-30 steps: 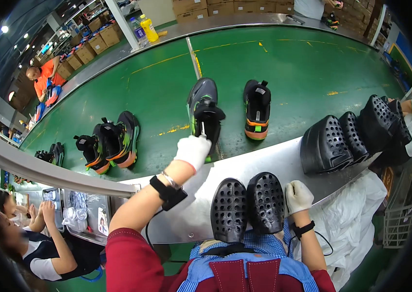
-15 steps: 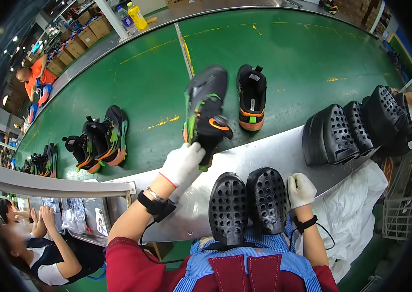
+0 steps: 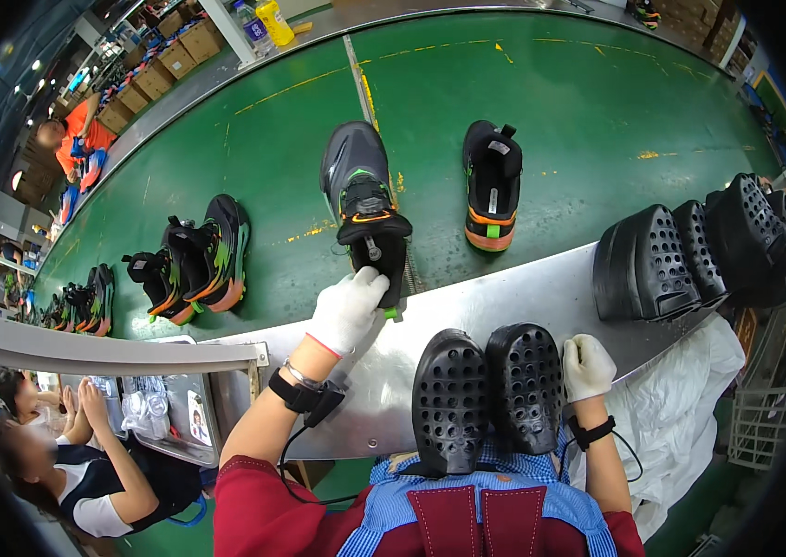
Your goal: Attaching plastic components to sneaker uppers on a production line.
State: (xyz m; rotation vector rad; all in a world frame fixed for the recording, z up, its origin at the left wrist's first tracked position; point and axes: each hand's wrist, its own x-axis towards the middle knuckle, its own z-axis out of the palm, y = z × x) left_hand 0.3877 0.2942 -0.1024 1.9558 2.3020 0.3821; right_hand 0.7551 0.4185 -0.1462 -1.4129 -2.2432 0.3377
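My left hand (image 3: 348, 311), in a white glove, grips a black sneaker (image 3: 357, 160) with green and orange trim at the heel end of its opening. The toe of that sneaker points away from me over the green surface. Another sneaker (image 3: 491, 186) of the same kind stands to its right, heel toward me. In front of my body, two black shoe-shaped blocks (image 3: 451, 401) with rows of round holes rest at the metal edge. Beside the right one, my right hand (image 3: 588, 367), also gloved, is curled closed, with nothing visible in it.
Several black perforated blocks (image 3: 645, 265) crowd the right end of the metal ledge (image 3: 541, 297). More sneakers (image 3: 216, 255) stand on the green surface (image 3: 291, 139) to the left. White plastic sheeting (image 3: 681, 390) hangs at right. Co-workers (image 3: 86, 464) are at lower left.
The sneaker in my left hand has turned, so its opening now faces up and its toe lies further left. My right hand stays beside the black blocks.
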